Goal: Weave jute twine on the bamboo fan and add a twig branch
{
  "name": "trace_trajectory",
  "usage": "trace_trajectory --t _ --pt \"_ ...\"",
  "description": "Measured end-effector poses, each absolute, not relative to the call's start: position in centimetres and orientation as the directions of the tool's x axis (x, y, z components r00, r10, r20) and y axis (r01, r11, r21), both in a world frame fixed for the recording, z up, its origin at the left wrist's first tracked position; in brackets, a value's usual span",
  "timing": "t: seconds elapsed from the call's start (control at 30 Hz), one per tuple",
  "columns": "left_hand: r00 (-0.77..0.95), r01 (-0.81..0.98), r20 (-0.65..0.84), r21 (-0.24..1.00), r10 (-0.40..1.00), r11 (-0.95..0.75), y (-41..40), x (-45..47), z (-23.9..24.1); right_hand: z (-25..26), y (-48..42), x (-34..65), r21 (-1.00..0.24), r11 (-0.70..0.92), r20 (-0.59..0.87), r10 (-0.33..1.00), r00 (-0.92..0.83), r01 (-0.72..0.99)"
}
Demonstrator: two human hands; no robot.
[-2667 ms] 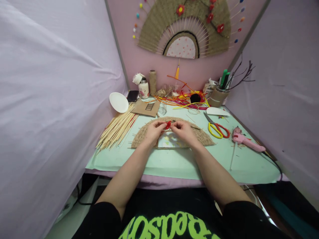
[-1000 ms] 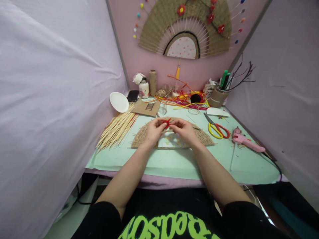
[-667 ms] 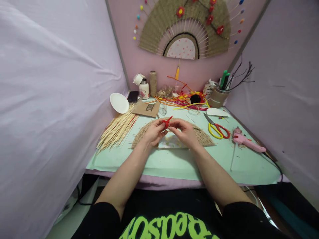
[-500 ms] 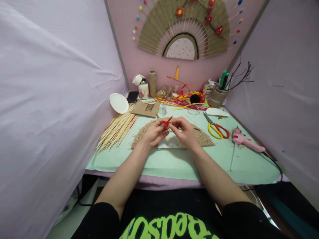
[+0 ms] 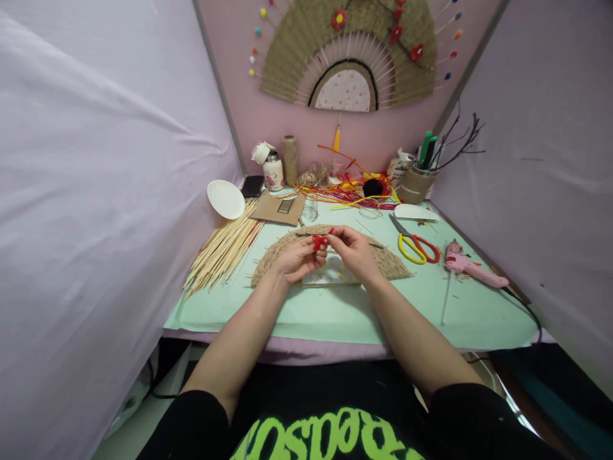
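A bent red pipe cleaner point(image 5: 319, 242) is pinched between the thumb and fingers of my left hand point(image 5: 297, 258). My right hand point(image 5: 355, 251) grips its upper right end with thumb and forefinger. Both hands hover over a woven fan point(image 5: 390, 260) of twine and thin sticks, which lies on the table. At the fan's lower middle is a pale patterned panel point(image 5: 330, 273), partly covered by my hands.
Thin wooden sticks point(image 5: 223, 249) and a white paper plate point(image 5: 225, 199) lie left. Scissors point(image 5: 416, 246) and a pink glue gun point(image 5: 472, 266) with its cord are right. Several coloured pipe cleaners point(image 5: 345, 195), a cardboard piece point(image 5: 278, 209) and a can of pens point(image 5: 417, 185) stand or lie behind.
The red pipe cleaner's free end, which stuck up between the hands, is now pinched by my right fingers and folded closer. The view has shifted slightly.
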State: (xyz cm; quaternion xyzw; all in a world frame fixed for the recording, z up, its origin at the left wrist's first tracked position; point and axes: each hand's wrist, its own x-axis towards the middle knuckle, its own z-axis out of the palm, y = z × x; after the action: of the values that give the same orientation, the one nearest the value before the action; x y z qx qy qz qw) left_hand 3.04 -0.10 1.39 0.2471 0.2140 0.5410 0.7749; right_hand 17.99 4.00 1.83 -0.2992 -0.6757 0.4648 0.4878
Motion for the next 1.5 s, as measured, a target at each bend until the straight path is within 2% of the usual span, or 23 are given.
trace_trajectory --t 0.2,0.43,0.7,0.83,0.93,1.03,1.13,1.2,1.3,1.37,1.43,1.5 --pt "0.232 -0.763 -0.119 0.593 0.965 0.257 0.1 3.0 1.7 1.6 4.0 17.9 -0.907 0.421 0.385 0.826 -0.412 -0.002" --pt "0.296 -0.74 -0.153 0.587 0.943 0.328 0.1 3.0 1.7 1.8 3.5 17.9 -0.832 0.55 0.499 0.8 -0.333 0.077" --pt "0.25 -0.753 -0.142 0.593 0.958 0.285 0.2 2.8 1.5 1.8 3.6 17.9 -0.773 0.623 0.557 0.756 -0.345 0.118" --pt "0.233 -0.734 -0.134 0.626 0.963 0.264 0.1 2.9 1.7 1.9 3.6 18.0 -0.754 0.639 0.559 0.747 -0.361 0.154" --pt "0.161 -0.686 -0.118 0.7 0.98 0.197 0.1 3.1 1.7 1.8 3.7 18.0 -0.768 0.62 0.542 0.761 -0.356 0.157" --pt "-0.096 -0.566 -0.052 0.824 0.994 -0.012 0.2 3.7 1.5 1.7 3.9 18.1 -0.81 0.567 0.506 0.805 -0.311 0.151" --pt "-0.308 -0.343 0.088 0.918 0.947 -0.197 0.3 4.3 1.1 1.9 3.9 18.1 -0.851 0.504 0.459 0.85 -0.257 0.147" --pt "-0.335 -0.227 0.166 0.941 0.927 -0.251 0.3 4.5 1.0 2.2 3.7 18.0 -0.864 0.481 0.432 0.86 -0.272 0.148" --pt "-0.323 -0.171 0.199 0.949 0.925 -0.264 0.2 4.6 1.0 2.3 3.6 17.9 -0.893 0.427 0.369 0.876 -0.312 0.142" --pt "-0.316 -0.175 0.197 0.949 0.928 -0.261 0.2 4.6 1.0 2.1 3.6 17.7 -0.953 0.294 0.253 0.91 -0.33 0.08" --pt "-0.315 -0.2 0.178 0.948 0.932 -0.249 0.2 4.6 1.0 1.9 3.9 17.6 -0.997 0.06 0.07 0.923 -0.378 -0.039" --pt "-0.306 -0.259 0.129 0.942 0.943 -0.213 0.3 4.7 0.9 1.7 4.1 17.5 -0.971 -0.182 -0.092 0.883 -0.46 -0.154"
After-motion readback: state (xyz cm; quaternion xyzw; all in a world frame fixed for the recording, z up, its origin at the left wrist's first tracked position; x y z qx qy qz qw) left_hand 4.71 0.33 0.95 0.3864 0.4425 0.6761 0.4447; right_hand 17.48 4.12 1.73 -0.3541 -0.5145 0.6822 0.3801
